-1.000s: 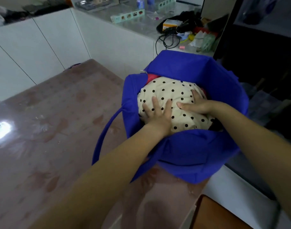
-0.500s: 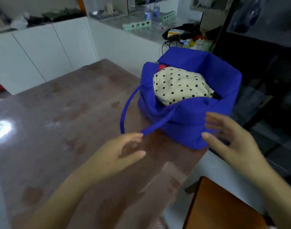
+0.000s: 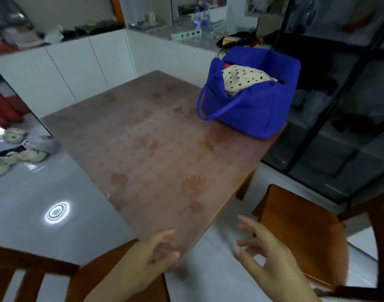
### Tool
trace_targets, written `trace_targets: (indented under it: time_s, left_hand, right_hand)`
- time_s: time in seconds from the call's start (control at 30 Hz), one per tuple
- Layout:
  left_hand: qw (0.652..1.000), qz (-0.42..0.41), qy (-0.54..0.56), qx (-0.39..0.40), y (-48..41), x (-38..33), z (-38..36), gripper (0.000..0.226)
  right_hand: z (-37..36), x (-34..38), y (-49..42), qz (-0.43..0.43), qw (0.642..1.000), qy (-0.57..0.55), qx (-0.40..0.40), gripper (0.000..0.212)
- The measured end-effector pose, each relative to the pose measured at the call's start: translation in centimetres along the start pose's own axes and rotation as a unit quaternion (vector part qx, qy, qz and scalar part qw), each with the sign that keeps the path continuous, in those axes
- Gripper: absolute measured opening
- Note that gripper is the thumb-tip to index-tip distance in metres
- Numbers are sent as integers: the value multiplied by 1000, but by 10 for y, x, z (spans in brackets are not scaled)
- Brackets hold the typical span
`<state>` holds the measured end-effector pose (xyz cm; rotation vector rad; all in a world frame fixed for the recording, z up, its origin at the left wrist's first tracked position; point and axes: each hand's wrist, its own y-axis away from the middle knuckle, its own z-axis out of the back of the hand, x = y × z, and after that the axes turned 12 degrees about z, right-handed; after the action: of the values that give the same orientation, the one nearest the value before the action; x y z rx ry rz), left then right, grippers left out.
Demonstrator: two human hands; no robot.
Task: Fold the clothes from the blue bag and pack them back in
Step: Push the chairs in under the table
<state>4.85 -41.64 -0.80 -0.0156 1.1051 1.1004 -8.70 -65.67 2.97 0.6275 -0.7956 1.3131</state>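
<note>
Sitting at far right corner of counter (image 3: 154, 138), blue bag (image 3: 252, 110) has polka-dot garment (image 3: 241, 80) on top. Left hand (image 3: 151, 256) & right hand (image 3: 267, 256): empty, fingers loose, by near corner. Risk: bag base abuts right edge; a nudge may tip it off.

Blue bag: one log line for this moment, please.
blue bag: on table, far right corner | top item: polka-dot cloth | left hand: empty | right hand: empty
</note>
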Motion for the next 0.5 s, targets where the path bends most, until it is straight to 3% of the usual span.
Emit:
trace_targets:
  time_s: [0.17, 0.3, 0.4, 0.5]
  left_hand:
    - [998, 34, 19, -56, 72, 43, 7, 82]
    - [993, 58, -23, -104, 118, 81, 8, 53]
    - [990, 72, -63, -103, 143, 108, 5, 45]
    - [985, 96, -118, -75, 169, 133, 10, 48]
  right_hand:
    - [-40, 30, 36, 32, 999, -20, 34, 50]
    - [-85, 52, 59, 56, 995, -24, 74, 48]
    - [-122, 56, 88, 64, 993, -3, 101, 48]
    - [-161, 62, 127, 16, 990, -1, 143, 50]
